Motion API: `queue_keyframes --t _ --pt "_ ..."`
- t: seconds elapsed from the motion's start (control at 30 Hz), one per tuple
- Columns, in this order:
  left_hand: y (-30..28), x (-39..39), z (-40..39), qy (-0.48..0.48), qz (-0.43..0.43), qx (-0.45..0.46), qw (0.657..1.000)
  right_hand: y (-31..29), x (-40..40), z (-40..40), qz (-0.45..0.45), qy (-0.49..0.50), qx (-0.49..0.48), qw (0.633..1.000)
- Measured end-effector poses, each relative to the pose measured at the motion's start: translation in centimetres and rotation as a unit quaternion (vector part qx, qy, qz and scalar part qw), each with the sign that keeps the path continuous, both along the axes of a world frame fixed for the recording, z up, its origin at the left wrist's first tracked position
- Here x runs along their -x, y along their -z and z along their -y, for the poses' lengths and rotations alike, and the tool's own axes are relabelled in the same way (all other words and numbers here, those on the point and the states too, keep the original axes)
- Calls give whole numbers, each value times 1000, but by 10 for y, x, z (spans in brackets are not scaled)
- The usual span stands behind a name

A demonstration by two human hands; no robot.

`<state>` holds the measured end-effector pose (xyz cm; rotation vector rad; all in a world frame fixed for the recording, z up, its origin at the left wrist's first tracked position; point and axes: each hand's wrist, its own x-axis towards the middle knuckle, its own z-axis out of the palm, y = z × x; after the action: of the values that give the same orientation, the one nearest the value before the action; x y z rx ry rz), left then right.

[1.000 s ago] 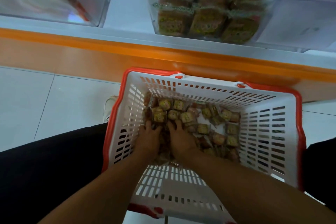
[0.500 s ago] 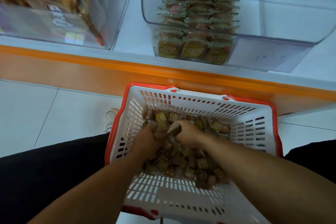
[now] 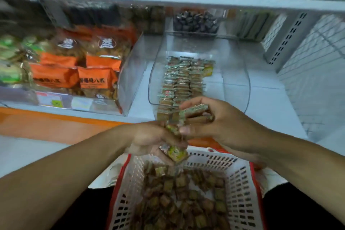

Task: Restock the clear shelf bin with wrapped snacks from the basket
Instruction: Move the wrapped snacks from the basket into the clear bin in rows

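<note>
Both hands are raised above the basket [image 3: 240, 177], the left hand [image 3: 149, 141] and right hand [image 3: 214, 123] each curled around wrapped snacks [image 3: 194, 113], which should be squared up before sliding them upright into the clear bin [image 3: 235, 80] just beyond the basket.

white slotted basket [image 3: 240, 188] red rim, orange packets [image 3: 97, 80]

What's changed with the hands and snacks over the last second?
Both hands have lifted out of the basket toward the clear bin. The left hand and right hand now hold wrapped snacks between them. The basket's load and the bin's rows look unchanged.
</note>
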<state>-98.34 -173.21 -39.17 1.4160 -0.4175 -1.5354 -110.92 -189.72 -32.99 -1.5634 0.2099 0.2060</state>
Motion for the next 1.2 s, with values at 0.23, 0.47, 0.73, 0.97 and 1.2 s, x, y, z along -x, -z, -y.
queue_keyframes --t 0.23,0.47,0.73,0.97,1.2 --pt "-56 18 21 -122 -118 111 979 -19 -2 5 226 123 243 935" --pt "-48 17 40 -291 -1 118 949 -3 -19 26 164 187 66 966" --pt "-48 10 42 -254 101 161 948 3 -26 39 124 146 -41 981" --pt "-52 15 41 -267 91 133 950 9 -20 41 128 177 63 974" --pt "-50 16 42 -296 69 128 944 10 -18 41 216 300 115 922"
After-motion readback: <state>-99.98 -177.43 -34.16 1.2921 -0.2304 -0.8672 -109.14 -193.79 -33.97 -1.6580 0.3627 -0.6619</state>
